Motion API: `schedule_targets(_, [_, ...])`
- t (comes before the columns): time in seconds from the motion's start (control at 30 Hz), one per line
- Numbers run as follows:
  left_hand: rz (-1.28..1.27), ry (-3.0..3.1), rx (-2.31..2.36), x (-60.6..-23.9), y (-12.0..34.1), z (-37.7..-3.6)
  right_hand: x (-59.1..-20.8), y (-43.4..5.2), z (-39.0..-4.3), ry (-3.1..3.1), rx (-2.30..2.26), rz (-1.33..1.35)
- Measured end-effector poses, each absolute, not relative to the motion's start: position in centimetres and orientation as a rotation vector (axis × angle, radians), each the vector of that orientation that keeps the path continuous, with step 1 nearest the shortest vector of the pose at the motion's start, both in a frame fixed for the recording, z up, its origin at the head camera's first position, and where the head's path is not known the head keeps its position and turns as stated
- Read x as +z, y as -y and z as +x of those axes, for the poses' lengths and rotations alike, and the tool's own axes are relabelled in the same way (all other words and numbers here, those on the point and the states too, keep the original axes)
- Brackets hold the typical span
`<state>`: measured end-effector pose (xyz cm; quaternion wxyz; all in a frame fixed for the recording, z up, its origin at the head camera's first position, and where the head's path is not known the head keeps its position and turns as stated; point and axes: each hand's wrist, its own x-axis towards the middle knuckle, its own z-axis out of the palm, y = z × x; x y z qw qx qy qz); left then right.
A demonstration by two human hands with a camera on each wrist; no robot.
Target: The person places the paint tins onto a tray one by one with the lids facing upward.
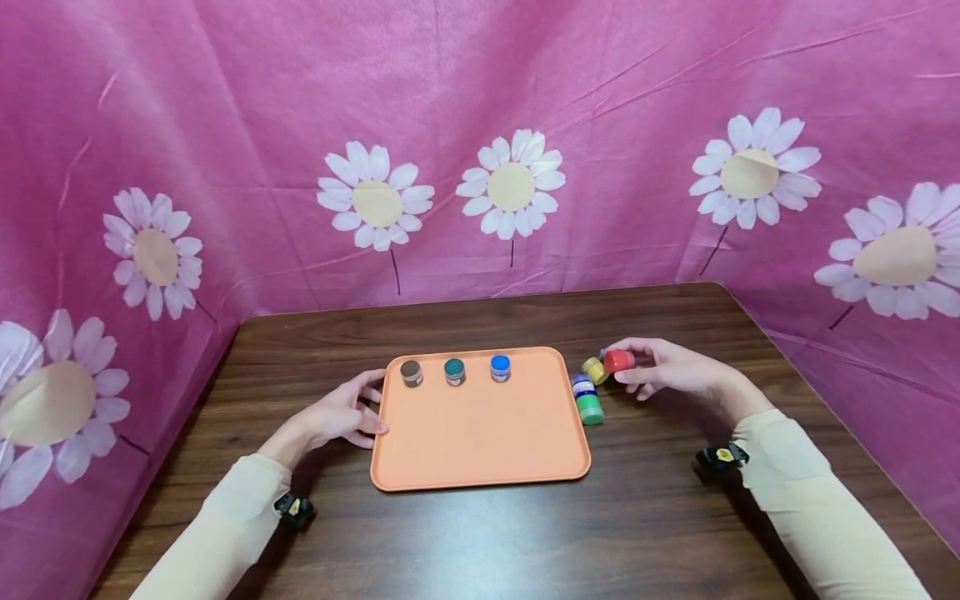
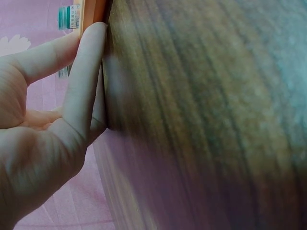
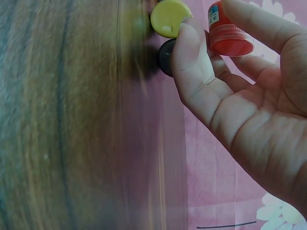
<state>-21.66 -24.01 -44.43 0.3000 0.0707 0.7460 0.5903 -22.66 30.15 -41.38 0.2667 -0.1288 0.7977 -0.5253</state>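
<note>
My left hand (image 1: 341, 414) holds the left edge of an orange tray (image 1: 480, 442), with a fingertip on its rim. Three small paint jars stand in a row along the tray's far side: brown (image 1: 411, 372), dark green (image 1: 454, 372) and blue (image 1: 500, 367). Off the tray's right side, my right hand (image 1: 667, 367) grips a red paint jar (image 1: 619, 360), tilted between thumb and fingers. Close by its fingertips are a yellow jar (image 3: 170, 19) and a black-lidded jar (image 3: 166, 57). A purple-blue jar (image 1: 582, 385) and a light green jar (image 1: 590, 409) sit nearer, beside the tray.
Under everything is a dark wood-grain table (image 1: 480, 542). A pink cloth (image 1: 247, 108) printed with large white daisies hangs around its back and sides. Each wrist wears a small black device, one on the left (image 1: 296, 510) and one on the right (image 1: 722, 458).
</note>
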Motion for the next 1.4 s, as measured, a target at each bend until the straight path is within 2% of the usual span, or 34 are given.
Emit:
schedule_targets(0.37, [0.201, -1.976, 1.569, -44.6, 24.1, -21.6, -40.8, -29.0, -23.2, -2.163, -1.403, -0.399])
schedule_targets(0.77, [0.207, -1.985, 1.575, -44.7, 24.1, -21.7, -40.1, -25.5, -24.2, -2.097, -1.427, -0.451])
schedule_targets(1.4, [0.198, -1.971, 1.574, -44.5, 24.2, -21.6, -40.5, -21.1, -26.4, -2.147, -1.362, -0.404])
